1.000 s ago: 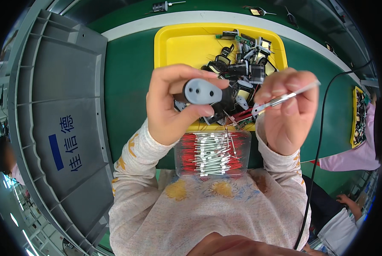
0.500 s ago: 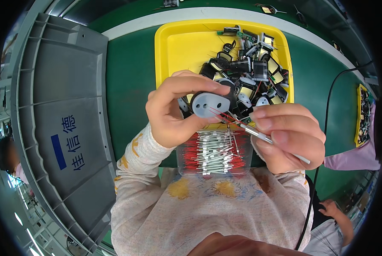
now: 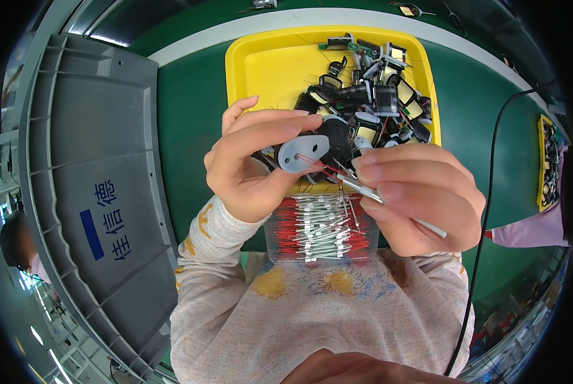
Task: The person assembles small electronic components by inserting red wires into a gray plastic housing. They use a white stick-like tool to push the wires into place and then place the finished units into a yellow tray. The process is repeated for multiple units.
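My left hand (image 3: pixel 248 157) is closed on a small black device with a pale grey oval end cap (image 3: pixel 302 152), pinched between thumb and fingers, the holed face turned up. Red wires (image 3: pixel 325 168) run from a hole in the cap toward my right hand (image 3: pixel 424 198). That hand's fingers are closed on a slim silver rod-like tool (image 3: pixel 363 190), its thin tip close to the wires and its pale end sticking out below the fingers. Whether the wires are also pinched there I cannot tell. Below both hands sits a clear box of red wire leads with white ends (image 3: pixel 318 227).
A yellow tray (image 3: pixel 261 64) with a heap of black devices (image 3: pixel 385 99) lies beyond my hands. A grey plastic crate (image 3: pixel 101 160) stands at the left. A black cable (image 3: pixel 489 192) runs down the right, with another yellow tray (image 3: pixel 543 192) farther right.
My left hand has shifted slightly left with the device, and its little finger has lifted. My right hand has moved slightly left with the tool. The person at the lower right has mostly left view.
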A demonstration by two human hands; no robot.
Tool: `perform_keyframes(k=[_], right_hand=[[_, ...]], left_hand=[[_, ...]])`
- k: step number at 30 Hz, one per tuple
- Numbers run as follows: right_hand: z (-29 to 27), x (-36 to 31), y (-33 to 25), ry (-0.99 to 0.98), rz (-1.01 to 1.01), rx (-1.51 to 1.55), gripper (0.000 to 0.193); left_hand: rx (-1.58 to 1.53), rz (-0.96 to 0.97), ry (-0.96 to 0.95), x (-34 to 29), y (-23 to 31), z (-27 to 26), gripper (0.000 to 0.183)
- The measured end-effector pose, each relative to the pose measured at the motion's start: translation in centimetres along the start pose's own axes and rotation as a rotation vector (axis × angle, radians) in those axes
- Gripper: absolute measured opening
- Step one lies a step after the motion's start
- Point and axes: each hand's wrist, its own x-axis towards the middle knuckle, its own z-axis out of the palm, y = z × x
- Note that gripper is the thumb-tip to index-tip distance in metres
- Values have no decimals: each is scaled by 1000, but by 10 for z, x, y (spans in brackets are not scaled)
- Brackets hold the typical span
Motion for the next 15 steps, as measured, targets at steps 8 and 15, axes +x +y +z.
perform_keyframes(k=[8,15], right_hand=[[1,-3,2,8,-36,2,32],[5,-4,3,31,-55,32,35]], left_hand=[[151,62,-33,4,2,-4,28],[195,78,-45,4,2,-6,27]])
